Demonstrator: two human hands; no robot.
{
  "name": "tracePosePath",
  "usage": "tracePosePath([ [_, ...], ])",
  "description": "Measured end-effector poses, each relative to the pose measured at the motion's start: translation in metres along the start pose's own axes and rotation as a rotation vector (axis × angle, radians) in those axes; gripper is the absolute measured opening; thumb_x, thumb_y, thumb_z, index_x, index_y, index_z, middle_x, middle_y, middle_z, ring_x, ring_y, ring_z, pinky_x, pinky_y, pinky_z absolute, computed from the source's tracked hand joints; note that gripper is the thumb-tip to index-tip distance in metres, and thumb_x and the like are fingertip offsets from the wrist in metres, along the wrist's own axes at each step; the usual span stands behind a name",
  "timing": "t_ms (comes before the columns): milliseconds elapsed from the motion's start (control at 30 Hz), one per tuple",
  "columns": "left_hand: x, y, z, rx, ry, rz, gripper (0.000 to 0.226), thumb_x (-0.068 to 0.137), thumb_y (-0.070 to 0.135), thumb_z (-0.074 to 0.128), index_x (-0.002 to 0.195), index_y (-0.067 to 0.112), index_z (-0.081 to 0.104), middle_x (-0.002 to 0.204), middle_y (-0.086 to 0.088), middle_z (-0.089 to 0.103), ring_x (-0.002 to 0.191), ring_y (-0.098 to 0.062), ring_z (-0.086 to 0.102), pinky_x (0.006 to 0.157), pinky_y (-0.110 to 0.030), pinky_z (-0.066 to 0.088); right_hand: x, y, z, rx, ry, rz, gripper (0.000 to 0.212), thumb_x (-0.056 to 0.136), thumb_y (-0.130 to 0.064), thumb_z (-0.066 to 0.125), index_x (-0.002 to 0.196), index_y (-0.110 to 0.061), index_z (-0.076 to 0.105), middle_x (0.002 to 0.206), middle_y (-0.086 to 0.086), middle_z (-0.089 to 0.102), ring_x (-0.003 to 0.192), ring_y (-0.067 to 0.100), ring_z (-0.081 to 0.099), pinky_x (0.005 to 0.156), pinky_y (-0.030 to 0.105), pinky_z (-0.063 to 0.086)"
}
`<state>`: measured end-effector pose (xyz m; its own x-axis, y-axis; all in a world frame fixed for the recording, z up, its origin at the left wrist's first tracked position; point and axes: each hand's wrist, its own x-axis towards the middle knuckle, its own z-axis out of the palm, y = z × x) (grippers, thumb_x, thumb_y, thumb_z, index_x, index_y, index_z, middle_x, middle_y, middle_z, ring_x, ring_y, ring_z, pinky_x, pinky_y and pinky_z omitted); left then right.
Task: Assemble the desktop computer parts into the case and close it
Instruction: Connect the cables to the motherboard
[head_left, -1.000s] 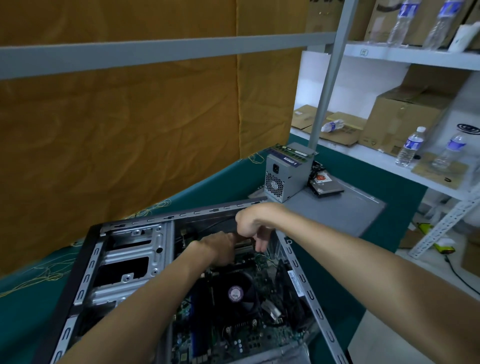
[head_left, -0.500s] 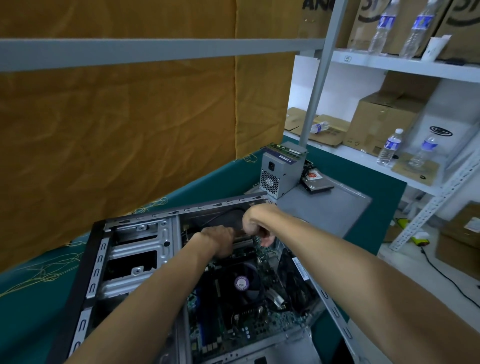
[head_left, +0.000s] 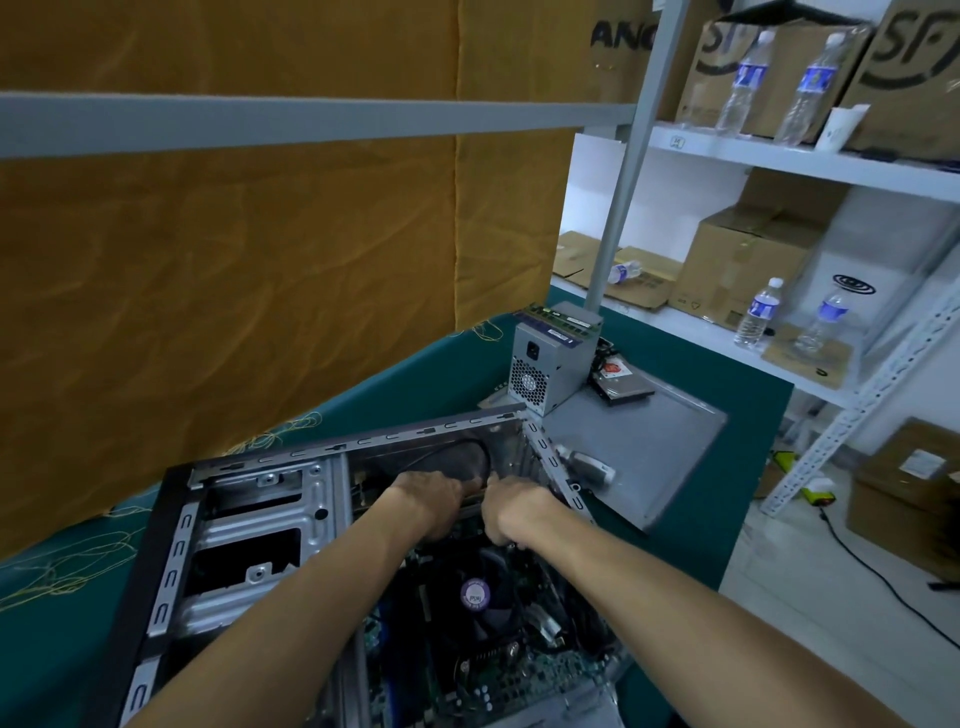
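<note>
The open computer case (head_left: 176, 545) lies on its side on the green table, with the motherboard and its CPU fan (head_left: 475, 595) showing inside. Both hands reach into the far end of the case, above the fan. My left hand (head_left: 431, 501) and my right hand (head_left: 514, 512) sit knuckles up, close together, fingers curled down onto the two ends of a thin memory module (head_left: 474, 498). The fingertips are hidden behind the hands. A grey power supply (head_left: 550, 364) stands beyond the case, with more memory sticks (head_left: 558, 317) lying on top of it.
The grey side panel (head_left: 639, 447) lies flat right of the case, with a hard drive (head_left: 621, 382) on its far end. An orange cloth wall rises behind the table. White shelves (head_left: 779, 358) on the right carry boxes and water bottles. A cable runs over the floor.
My right hand has dropped from above the case rim down into the case, beside my left hand. The left hand has stayed in place. The view has pulled back.
</note>
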<state>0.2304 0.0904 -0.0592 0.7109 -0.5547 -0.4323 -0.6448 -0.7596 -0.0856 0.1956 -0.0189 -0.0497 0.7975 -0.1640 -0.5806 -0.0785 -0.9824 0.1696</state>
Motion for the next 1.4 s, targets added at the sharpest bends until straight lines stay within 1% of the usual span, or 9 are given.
tracePosePath([
  [100,0.002,0.003,0.0,-0.025,0.0,-0.007,0.071,0.103,0.015,0.049,0.162,0.034,0.013,0.152,-0.005,0.05,0.134,-0.028,0.053,0.097,-0.042,0.048,-0.004,0.002,-0.006,0.024,-0.008,-0.002,0.074,0.1,-0.004,0.054,0.16,0.001,0.01,0.161,0.02,0.03,0.122,0.033,0.061,0.098,0.045,0.054],
  [200,0.004,0.005,0.001,-0.035,0.016,-0.012,0.065,0.102,0.017,0.05,0.159,0.033,0.025,0.146,-0.005,0.055,0.13,-0.027,0.056,0.098,-0.044,0.05,-0.007,0.002,-0.013,0.011,-0.004,0.0,0.057,0.1,-0.002,0.055,0.152,0.005,0.032,0.146,0.021,0.051,0.074,0.03,0.052,0.056,0.037,0.049],
  [300,0.001,0.007,0.001,-0.046,0.0,-0.026,0.061,0.101,0.016,0.05,0.157,0.032,0.029,0.146,-0.004,0.055,0.13,-0.027,0.056,0.099,-0.044,0.05,-0.009,0.001,-0.014,-0.044,-0.008,0.007,0.049,0.1,-0.002,0.056,0.146,0.005,0.041,0.137,0.021,0.06,0.072,0.026,0.048,0.031,0.031,0.042],
  [467,-0.003,0.011,-0.004,-0.054,-0.003,-0.044,0.05,0.103,0.017,0.049,0.151,0.025,0.038,0.143,-0.006,0.057,0.128,-0.027,0.058,0.093,-0.042,0.049,-0.007,-0.005,-0.015,0.0,-0.005,0.004,0.047,0.101,-0.002,0.055,0.145,0.006,0.042,0.144,0.022,0.054,0.102,0.032,0.065,0.087,0.042,0.056],
  [633,-0.043,0.011,-0.006,-0.222,0.059,-0.036,0.029,0.095,0.015,0.05,0.121,0.016,0.062,0.124,-0.012,0.068,0.11,-0.031,0.067,0.073,-0.034,0.045,-0.017,-0.011,-0.009,0.007,0.024,-0.061,0.052,0.1,-0.008,0.052,0.15,0.002,0.039,0.146,0.023,0.051,0.124,0.031,0.062,0.078,0.035,0.055],
  [867,-0.116,-0.053,0.003,-0.58,0.902,-0.057,0.037,0.09,0.008,0.046,0.108,0.024,0.074,0.096,0.014,0.062,0.094,-0.016,0.056,0.086,-0.035,0.045,-0.03,-0.011,-0.02,-0.093,0.917,-0.397,0.028,0.095,-0.015,0.054,0.122,-0.01,0.057,0.102,0.011,0.068,0.085,0.036,0.07,0.061,0.036,0.036],
  [1033,-0.114,-0.074,0.029,-0.547,0.985,-0.379,0.037,0.09,-0.004,0.056,0.115,0.019,0.071,0.111,-0.001,0.056,0.104,-0.026,0.046,0.089,-0.036,0.037,-0.014,-0.024,-0.025,-0.309,0.823,-0.519,0.008,0.1,-0.013,0.055,0.103,-0.015,0.061,0.098,0.007,0.072,0.087,0.032,0.07,0.062,0.035,0.037],
  [1267,-0.11,-0.073,0.032,-0.477,0.99,-0.464,0.035,0.088,-0.001,0.058,0.115,0.018,0.067,0.112,-0.003,0.055,0.1,-0.026,0.046,0.087,-0.037,0.037,0.011,-0.041,-0.019,-0.393,0.778,-0.582,0.06,0.084,0.008,0.065,0.14,0.002,0.046,0.112,0.016,0.072,0.102,0.037,0.07,0.069,0.038,0.039],
  [1400,-0.11,-0.072,0.028,-0.472,0.978,-0.492,0.034,0.087,-0.002,0.059,0.113,0.017,0.067,0.112,-0.006,0.056,0.1,-0.03,0.047,0.087,-0.04,0.039,0.015,-0.043,-0.021,-0.379,0.727,-0.605,0.055,0.084,0.009,0.064,0.136,0.002,0.048,0.114,0.018,0.071,0.103,0.039,0.07,0.07,0.04,0.042],
])
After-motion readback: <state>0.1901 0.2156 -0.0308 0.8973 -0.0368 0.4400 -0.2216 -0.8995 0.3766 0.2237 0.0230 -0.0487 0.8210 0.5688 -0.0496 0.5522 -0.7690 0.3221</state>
